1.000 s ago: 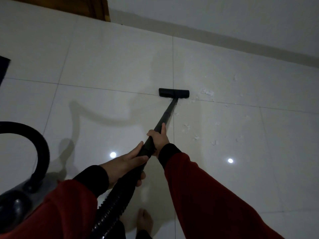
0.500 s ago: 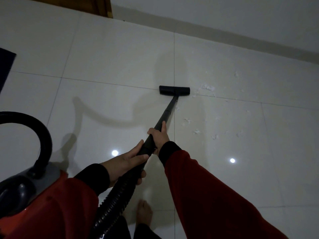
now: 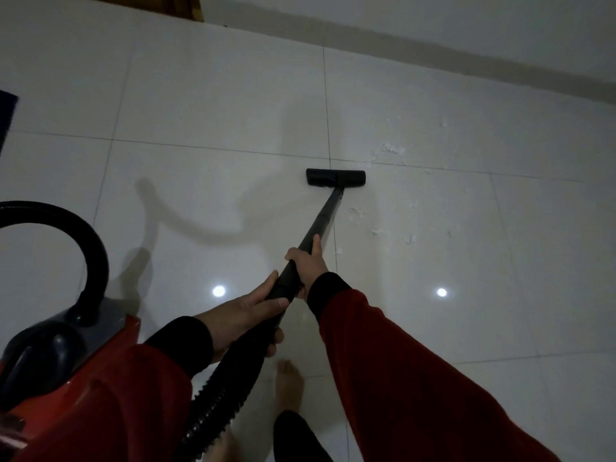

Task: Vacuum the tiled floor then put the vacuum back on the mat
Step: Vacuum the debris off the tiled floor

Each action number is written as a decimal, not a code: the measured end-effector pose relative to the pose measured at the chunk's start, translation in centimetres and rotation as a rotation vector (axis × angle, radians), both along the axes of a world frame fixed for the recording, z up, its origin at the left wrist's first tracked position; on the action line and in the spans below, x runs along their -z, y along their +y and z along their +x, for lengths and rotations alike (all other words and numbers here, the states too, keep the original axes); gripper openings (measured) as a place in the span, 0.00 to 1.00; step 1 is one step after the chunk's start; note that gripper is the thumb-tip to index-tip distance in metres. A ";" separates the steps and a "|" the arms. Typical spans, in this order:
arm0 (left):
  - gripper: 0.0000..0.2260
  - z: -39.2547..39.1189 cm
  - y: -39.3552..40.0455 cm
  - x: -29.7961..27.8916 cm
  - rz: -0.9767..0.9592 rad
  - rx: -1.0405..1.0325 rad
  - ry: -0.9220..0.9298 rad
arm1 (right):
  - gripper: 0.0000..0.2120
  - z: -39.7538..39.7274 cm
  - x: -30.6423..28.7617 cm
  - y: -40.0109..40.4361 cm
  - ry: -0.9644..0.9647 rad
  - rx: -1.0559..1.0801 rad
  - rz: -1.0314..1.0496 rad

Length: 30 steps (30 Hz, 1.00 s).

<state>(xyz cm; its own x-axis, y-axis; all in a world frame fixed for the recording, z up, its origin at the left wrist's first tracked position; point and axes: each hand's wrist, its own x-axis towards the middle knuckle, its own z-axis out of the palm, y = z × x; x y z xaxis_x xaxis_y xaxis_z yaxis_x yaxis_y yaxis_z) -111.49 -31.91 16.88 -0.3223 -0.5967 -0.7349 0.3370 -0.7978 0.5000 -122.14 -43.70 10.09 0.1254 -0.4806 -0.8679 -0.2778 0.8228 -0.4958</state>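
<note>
while both hands stay wrapped on the black wand, the floor head sits flat on the tiled floor at centre frame, just below a grout line. right hand is clenched round the wand higher up, thumb laid along the tube; left hand is closed round the wand's lower end where the ribbed hose begins. white crumbs of debris lie scattered right of the head, not touching it. red vacuum body sits at lower left, its black hose arching above it. a bare foot shows at the bottom centre. a dark mat edge peeks in at the far left.
</note>
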 end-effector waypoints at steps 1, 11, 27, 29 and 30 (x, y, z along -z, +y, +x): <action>0.31 0.0 0.7 0.0 -0.002 -0.002 0.003 | 0.40 0.0 -0.1 0.7 0.004 0.000 -0.005; 0.31 -0.3 6.1 0.5 -0.015 -0.009 0.017 | 0.41 -0.3 0.4 6.2 0.038 -0.009 -0.014; 0.33 -4.6 11.5 0.9 -0.021 0.060 0.027 | 0.41 -5.4 0.2 11.8 0.057 0.036 -0.031; 0.34 -5.5 12.1 1.0 -0.016 0.056 0.022 | 0.41 -6.2 0.3 12.3 0.054 0.017 -0.025; 0.34 -6.0 12.4 1.1 -0.015 0.056 0.018 | 0.40 -6.5 0.4 12.5 0.053 0.007 -0.020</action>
<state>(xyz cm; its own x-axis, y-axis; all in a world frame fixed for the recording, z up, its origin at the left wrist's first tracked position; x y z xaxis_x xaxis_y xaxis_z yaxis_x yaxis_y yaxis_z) -117.45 -19.55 15.82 -0.3686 -0.5886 -0.7195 0.3015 -0.8079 0.5064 -128.68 -31.16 9.73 0.0764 -0.4984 -0.8636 -0.2983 0.8150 -0.4967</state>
